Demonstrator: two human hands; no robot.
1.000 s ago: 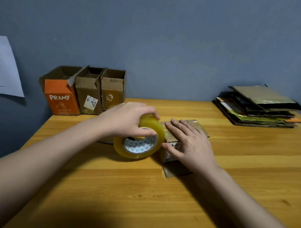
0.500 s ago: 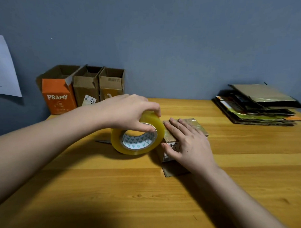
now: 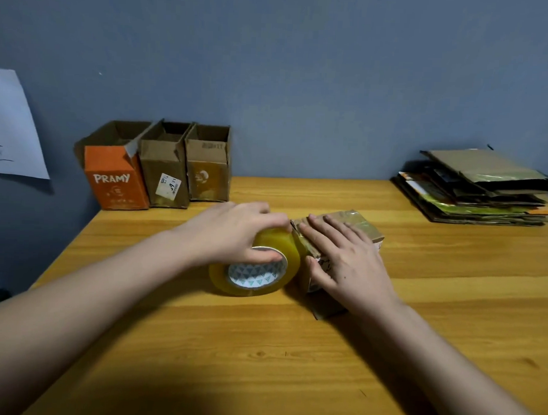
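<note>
A small brown cardboard box (image 3: 357, 224) lies in the middle of the wooden table (image 3: 292, 363). My right hand (image 3: 347, 262) lies flat on its top, fingers straight, thumb against its near side. A big roll of yellowish clear tape (image 3: 277, 254) stands on edge right beside the box's left side. My left hand (image 3: 231, 233) grips the roll from above, thumb inside the white patterned core. A loose flap or strip sticks out on the table in front of the box, partly under my right wrist.
Three open cardboard boxes stand at the back left: an orange PRAMY box (image 3: 115, 177), a brown box with a label (image 3: 165, 172) and another brown box (image 3: 209, 167). A stack of flattened cartons (image 3: 481, 189) lies at the back right. A paper sheet (image 3: 11, 126) hangs on the wall.
My left hand has lowered the tape roll onto the table against the box's left side. My right hand has stayed flat on the box.
</note>
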